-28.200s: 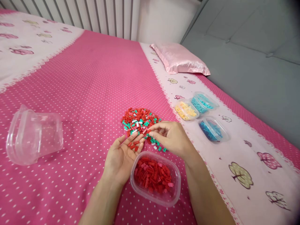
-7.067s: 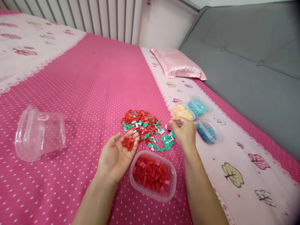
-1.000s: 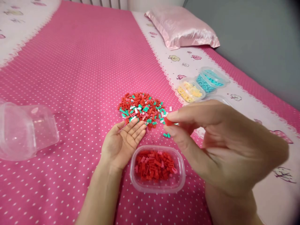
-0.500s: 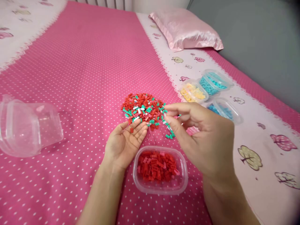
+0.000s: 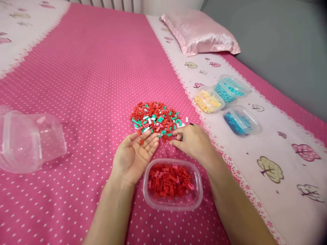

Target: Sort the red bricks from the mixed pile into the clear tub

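A pile of small toy building bricks [image 5: 154,117], mostly red with green, white and pink among them, lies on the bedspread. Palm up at its near left edge, my left hand [image 5: 134,154] is open, one small red brick [image 5: 141,142] resting on its fingers. My right hand [image 5: 192,141] is at the pile's near right edge, palm down, thumb and fingers drawn together low over the bricks; whatever is between the fingertips is hidden. Just in front of both hands stands a clear plastic container [image 5: 173,207] holding red and pink bricks [image 5: 170,180].
On the right are lidded clear containers of yellow bricks [image 5: 208,101], turquoise bricks [image 5: 226,90] and blue bricks [image 5: 237,122]. Clear plastic containers [image 5: 30,141] lie at the left. A pink pillow [image 5: 200,32] rests at the back. A white brick [image 5: 186,119] sits right of the pile.
My right hand has come down and leftward from above the pile's right side to its near right edge. My left hand keeps its pose with the red brick on it.
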Motion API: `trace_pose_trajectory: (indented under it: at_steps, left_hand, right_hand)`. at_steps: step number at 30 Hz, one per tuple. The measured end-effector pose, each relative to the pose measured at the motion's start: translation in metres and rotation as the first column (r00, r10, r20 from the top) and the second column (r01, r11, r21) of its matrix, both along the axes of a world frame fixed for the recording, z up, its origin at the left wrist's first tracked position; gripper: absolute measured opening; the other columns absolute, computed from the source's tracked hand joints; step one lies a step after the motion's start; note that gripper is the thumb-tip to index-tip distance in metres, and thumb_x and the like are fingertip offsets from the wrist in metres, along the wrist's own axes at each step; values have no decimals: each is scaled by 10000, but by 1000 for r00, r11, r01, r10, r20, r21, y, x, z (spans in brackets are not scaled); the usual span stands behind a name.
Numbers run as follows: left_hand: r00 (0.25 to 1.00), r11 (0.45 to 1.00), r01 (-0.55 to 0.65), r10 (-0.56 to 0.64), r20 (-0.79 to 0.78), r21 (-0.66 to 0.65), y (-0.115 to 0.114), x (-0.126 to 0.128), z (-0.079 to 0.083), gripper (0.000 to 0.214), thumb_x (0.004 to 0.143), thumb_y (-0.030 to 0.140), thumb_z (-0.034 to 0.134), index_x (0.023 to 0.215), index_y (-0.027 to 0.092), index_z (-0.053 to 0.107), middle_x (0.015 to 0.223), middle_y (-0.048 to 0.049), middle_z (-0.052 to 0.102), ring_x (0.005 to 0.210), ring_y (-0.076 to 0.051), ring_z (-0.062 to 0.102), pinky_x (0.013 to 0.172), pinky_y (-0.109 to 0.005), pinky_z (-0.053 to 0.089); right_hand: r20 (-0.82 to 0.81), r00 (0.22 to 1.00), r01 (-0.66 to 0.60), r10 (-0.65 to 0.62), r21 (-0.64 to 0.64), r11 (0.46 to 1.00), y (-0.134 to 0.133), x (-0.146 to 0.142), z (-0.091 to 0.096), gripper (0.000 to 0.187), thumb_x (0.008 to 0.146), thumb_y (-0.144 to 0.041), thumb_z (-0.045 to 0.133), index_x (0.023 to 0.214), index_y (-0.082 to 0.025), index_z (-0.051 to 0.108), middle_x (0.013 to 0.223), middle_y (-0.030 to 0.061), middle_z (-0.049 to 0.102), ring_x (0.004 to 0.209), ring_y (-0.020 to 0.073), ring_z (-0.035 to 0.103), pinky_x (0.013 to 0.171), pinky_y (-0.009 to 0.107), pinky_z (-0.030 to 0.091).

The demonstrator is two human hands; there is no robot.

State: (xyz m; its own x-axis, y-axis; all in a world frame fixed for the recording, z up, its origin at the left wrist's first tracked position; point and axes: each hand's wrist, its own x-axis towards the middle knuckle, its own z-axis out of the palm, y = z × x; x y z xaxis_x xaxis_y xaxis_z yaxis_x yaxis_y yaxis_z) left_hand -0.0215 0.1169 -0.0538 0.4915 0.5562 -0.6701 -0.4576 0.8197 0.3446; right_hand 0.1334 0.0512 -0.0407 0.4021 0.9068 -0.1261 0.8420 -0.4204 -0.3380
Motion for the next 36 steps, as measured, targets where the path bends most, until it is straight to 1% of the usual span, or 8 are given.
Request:
trace_pose_trajectory:
  at_steps: [5,8,14,18,25,28,32,36]
  left_hand:
    - [1000,1000,-1,1,-10,-3,0,1,2,222,816,181,390,830,94,594,797,-138,665,729,-177,659,694,-286,566]
    - [1000,1000,3,-3,-10,6,-1,1,2,220,816,181,394,832,92,594,787,-136,666,717,-175,659,685,-282,566]
    - [1000,1000,2,-2,-9,11,-1,1,1,233,824,175,386,836,82,599,789,-134,671,729,-178,664,686,-284,566]
    - [1000,1000,3,-3,-9,4,-1,2,2,231,825,177,388,829,87,600,800,-138,672,730,-179,664,682,-291,568]
    - [1000,1000,12,-12,-7,2,-1,1,2,228,817,176,390,829,99,604,786,-129,672,720,-175,663,677,-292,568]
    - [1000,1000,19,-19,-3,6,-1,1,2,227,812,175,392,829,102,607,790,-130,674,724,-176,664,683,-297,568]
    - [1000,1000,20,-20,0,18,-1,1,1,233,817,176,383,828,97,601,790,-134,675,721,-177,664,698,-293,563]
    - [999,999,32,-33,34,34,-1,0,-2,233,824,181,379,802,98,596,778,-133,672,708,-169,661,724,-292,556]
  right_hand:
    - [18,999,29,-29,-18,999,4,-4,-4,183,700,-299,710,872,-238,725,775,15,706,705,185,640,602,286,466]
    - [27,1000,9,-9,-6,1000,5,-5,-7,144,716,-230,662,850,-226,715,782,21,707,721,188,645,634,288,472]
    - [45,999,7,-8,27,1000,2,-3,-10,186,728,-152,597,877,-206,695,804,36,710,787,193,654,709,288,475]
    - [9,1000,21,-22,70,997,-1,1,-4,161,720,-143,603,841,-209,686,759,13,699,748,179,645,694,282,470]
    - [-41,999,39,-32,172,984,-7,2,11,130,702,-171,638,816,-215,683,731,-11,682,578,124,573,553,245,420]
    - [-82,996,-15,44,319,948,-8,-2,17,131,725,-182,629,841,-207,684,725,-10,672,566,111,563,548,237,416]
    - [-94,975,-122,201,527,841,-11,-12,24,127,763,-171,616,873,-194,674,742,-10,666,603,103,574,604,232,440]
    - [-43,959,-189,280,637,748,-15,-21,32,133,800,-171,587,904,-195,666,802,5,673,678,117,595,633,234,461]
